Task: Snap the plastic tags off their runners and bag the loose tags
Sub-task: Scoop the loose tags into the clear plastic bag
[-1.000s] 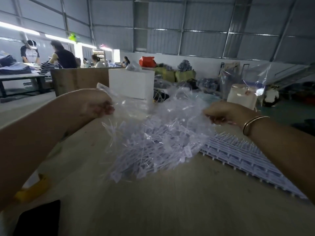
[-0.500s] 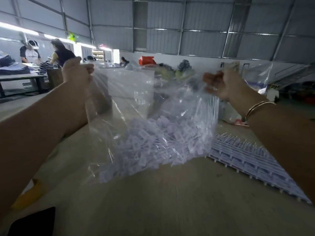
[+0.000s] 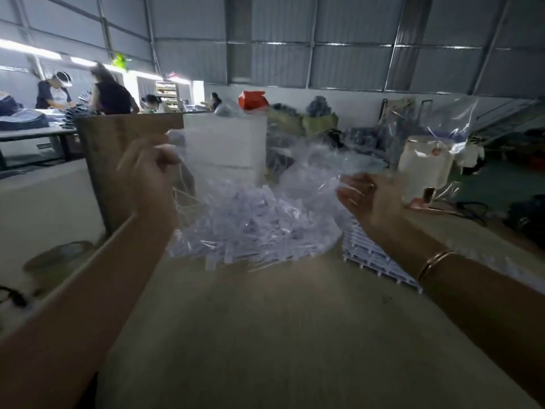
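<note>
We are at the bagging step: the clear bag (image 3: 259, 202), heavy with loose tags (image 3: 250, 228), sags onto the bench (image 3: 265, 335). Our left hand (image 3: 147, 175) pinches the bag's top edge; our right hand (image 3: 368, 199) faces palm-up at the other edge, but blur hides whether its fingers grip the film. Next we judge the mouth needs gathering and closing, or more tags from the runners (image 3: 380, 258) beside it. Half a second ago both hands held the bag higher and stretched wide; now it has dropped and crumpled.

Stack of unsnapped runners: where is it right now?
In the head view the stack of runners lies flat on the table, right of centre, just under the right hand and beside the bag of loose tags.
</note>
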`<state>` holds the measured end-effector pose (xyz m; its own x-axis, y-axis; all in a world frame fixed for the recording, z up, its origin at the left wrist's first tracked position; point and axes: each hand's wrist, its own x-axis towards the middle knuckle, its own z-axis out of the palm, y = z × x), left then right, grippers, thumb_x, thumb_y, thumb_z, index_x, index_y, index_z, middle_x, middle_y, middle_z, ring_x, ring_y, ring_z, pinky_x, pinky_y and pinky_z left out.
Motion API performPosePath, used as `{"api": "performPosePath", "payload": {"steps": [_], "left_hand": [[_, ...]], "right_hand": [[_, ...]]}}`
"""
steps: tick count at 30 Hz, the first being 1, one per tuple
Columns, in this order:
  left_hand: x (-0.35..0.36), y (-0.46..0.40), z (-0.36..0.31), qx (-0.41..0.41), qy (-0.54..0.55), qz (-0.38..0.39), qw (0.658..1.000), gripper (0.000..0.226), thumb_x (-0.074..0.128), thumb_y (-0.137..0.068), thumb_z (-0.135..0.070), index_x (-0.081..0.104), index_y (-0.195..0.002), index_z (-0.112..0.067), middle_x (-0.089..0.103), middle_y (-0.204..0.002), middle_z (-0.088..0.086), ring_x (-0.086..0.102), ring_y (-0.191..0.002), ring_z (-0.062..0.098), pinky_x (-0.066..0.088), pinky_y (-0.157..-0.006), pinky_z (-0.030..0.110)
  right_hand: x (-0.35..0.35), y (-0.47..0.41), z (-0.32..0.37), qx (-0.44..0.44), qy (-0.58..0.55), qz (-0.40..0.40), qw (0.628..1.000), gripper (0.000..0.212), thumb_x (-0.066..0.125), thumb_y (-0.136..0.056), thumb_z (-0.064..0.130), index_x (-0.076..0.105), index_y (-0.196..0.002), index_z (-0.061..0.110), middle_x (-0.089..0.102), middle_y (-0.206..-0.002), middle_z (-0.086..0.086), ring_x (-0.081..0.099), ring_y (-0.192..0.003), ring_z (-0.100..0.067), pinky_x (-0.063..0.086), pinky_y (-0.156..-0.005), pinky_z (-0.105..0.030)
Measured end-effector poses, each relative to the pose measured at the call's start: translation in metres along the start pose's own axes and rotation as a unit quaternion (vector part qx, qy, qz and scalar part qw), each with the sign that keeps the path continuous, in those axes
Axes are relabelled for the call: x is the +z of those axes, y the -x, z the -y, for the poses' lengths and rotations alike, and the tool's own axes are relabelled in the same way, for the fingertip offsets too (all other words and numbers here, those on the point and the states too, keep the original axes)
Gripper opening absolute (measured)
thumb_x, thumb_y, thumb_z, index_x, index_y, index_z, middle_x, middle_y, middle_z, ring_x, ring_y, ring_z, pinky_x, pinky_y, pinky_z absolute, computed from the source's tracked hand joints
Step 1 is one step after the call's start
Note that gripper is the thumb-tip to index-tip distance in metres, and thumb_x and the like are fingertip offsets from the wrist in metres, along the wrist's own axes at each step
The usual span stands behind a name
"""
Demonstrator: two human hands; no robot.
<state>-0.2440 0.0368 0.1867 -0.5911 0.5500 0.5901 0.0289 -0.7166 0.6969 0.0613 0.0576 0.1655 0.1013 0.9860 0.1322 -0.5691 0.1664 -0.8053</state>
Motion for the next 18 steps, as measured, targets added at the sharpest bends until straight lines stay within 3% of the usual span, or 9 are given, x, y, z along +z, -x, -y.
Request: {"api": "performPosePath", "payload": {"steps": [5,7,8,9,11,13,14,16,18], "left_hand": [[-0.002,0.022,0.01,0.154,-0.068,0.027,0.985,0.039,0.049,-0.076,-0.006,0.066,-0.064,-0.039,0.06,-0.059,-0.02,0.054,-0.06,0.006,0.042,-0.057,0.026],[0.004,0.014,0.009,0.2,-0.09,0.055,0.974,0.036,0.047,-0.084,-0.002,0.065,-0.077,-0.033,0.066,-0.077,-0.018,0.061,-0.077,0.006,0.051,-0.073,0.034],[0.008,0.012,0.01,0.212,-0.114,0.081,0.967,0.033,0.045,-0.087,-0.006,0.065,-0.083,-0.031,0.069,-0.088,-0.008,0.063,-0.088,0.013,0.05,-0.081,0.04],[0.013,0.014,0.011,0.232,-0.15,0.117,0.954,0.03,0.044,-0.088,-0.01,0.065,-0.092,-0.031,0.069,-0.099,0.002,0.062,-0.099,0.02,0.049,-0.088,0.043],[0.025,0.02,0.017,0.276,-0.222,0.205,0.913,0.029,0.048,-0.086,-0.016,0.063,-0.11,-0.018,0.064,-0.114,0.009,0.056,-0.114,0.028,0.043,-0.099,0.034],[0.033,0.03,0.028,0.243,-0.245,0.299,0.89,0.047,0.063,-0.081,-0.013,0.051,-0.125,0.0,0.058,-0.118,0.015,0.052,-0.11,0.018,0.038,-0.092,0.016],[0.035,0.034,0.036,0.21,-0.256,0.326,0.886,0.059,0.07,-0.078,-0.008,0.044,-0.13,0.003,0.054,-0.117,0.017,0.051,-0.103,0.015,0.038,-0.086,0.016],[0.031,0.039,0.051,0.138,-0.292,0.342,0.882,0.073,0.076,-0.073,-0.005,0.038,-0.135,0.002,0.047,-0.111,0.009,0.051,-0.091,0.019,0.045,-0.079,0.031],[0.018,0.044,0.067,0.096,-0.347,0.375,0.854,0.081,0.08,-0.071,-0.015,0.036,-0.137,-0.001,0.043,-0.106,0.003,0.05,-0.087,0.021,0.046,-0.074,0.037]], "right_hand": [[0.013,0.037,-0.012,-0.086,-0.042,0.056,0.994,0.016,0.046,-0.092,0.021,0.058,-0.088,0.012,0.069,-0.088,-0.005,0.067,-0.081,-0.024,0.055,-0.077,-0.036],[0.025,0.039,-0.009,-0.204,0.147,0.131,0.959,0.021,0.053,-0.087,0.03,0.057,-0.105,0.019,0.063,-0.111,-0.001,0.063,-0.101,-0.016,0.049,-0.09,-0.035],[0.029,0.036,-0.011,-0.264,0.325,0.173,0.892,0.041,0.059,-0.083,0.039,0.05,-0.12,0.024,0.053,-0.128,0.0,0.054,-0.117,-0.014,0.041,-0.101,-0.036],[0.03,0.029,-0.017,-0.293,0.507,0.215,0.781,0.07,0.063,-0.076,0.053,0.035,-0.136,0.03,0.033,-0.146,-0.001,0.035,-0.135,-0.016,0.025,-0.113,-0.042],[0.024,0.012,-0.032,-0.272,0.763,0.23,0.54,0.114,0.059,-0.062,0.078,-0.005,-0.147,0.038,-0.017,-0.157,0.0,-0.009,-0.145,-0.024,-0.011,-0.109,-0.061],[0.01,-0.006,-0.042,-0.242,0.864,0.155,0.414,0.127,0.058,-0.058,0.082,-0.025,-0.143,0.035,-0.035,-0.15,-0.006,-0.021,-0.142,-0.032,-0.015,-0.101,-0.072],[0.004,-0.014,-0.043,-0.214,0.88,0.108,0.41,0.13,0.06,-0.059,0.08,-0.029,-0.141,0.034,-0.037,-0.149,-0.008,-0.017,-0.142,-0.034,-0.013,-0.1,-0.074],[-0.009,-0.026,-0.041,-0.144,0.865,0.052,0.478,0.131,0.065,-0.062,0.074,-0.035,-0.137,0.035,-0.035,-0.149,-0.011,0.006,-0.144,-0.036,-0.008,-0.101,-0.073],[-0.022,-0.033,-0.041,-0.076,0.838,0.063,0.537,0.129,0.068,-0.067,0.066,-0.037,-0.135,0.036,-0.009,-0.156,-0.017,0.033,-0.136,-0.035,0.004,-0.105,-0.069]]}}
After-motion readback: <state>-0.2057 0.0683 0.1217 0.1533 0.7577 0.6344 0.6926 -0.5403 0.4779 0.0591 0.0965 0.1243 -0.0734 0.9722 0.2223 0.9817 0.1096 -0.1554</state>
